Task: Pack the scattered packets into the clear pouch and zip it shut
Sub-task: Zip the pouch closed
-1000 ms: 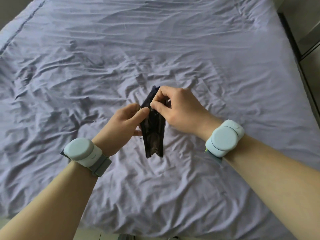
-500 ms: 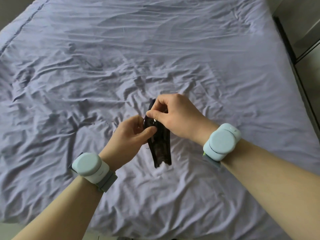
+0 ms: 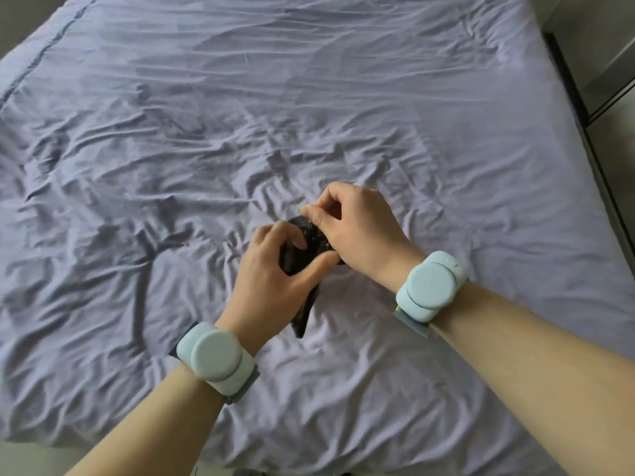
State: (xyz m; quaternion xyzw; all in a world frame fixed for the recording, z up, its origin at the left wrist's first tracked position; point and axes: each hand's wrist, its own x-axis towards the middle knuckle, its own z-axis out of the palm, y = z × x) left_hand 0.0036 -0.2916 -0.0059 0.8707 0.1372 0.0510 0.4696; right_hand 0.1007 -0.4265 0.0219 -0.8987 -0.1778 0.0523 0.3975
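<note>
A clear pouch (image 3: 305, 312) filled with dark packets hangs between both hands, just above the lilac bedsheet (image 3: 171, 149). My left hand (image 3: 275, 280) wraps its fingers and thumb around the pouch's middle. My right hand (image 3: 357, 231) pinches the pouch's top edge between thumb and forefinger. The pouch's lower end sticks out below my left hand, pointing down toward the sheet. Its top opening is hidden by my fingers. No loose packets show on the sheet.
The wrinkled sheet covers the whole bed. The bed's dark right edge (image 3: 580, 108) borders a grey floor and a cabinet (image 3: 611, 53) at the top right. Pale blue bands sit on both wrists.
My left hand has shifted from pinching the pouch's top to gripping around its middle. My right hand's pinch has travelled along the top edge, and the pouch has tilted.
</note>
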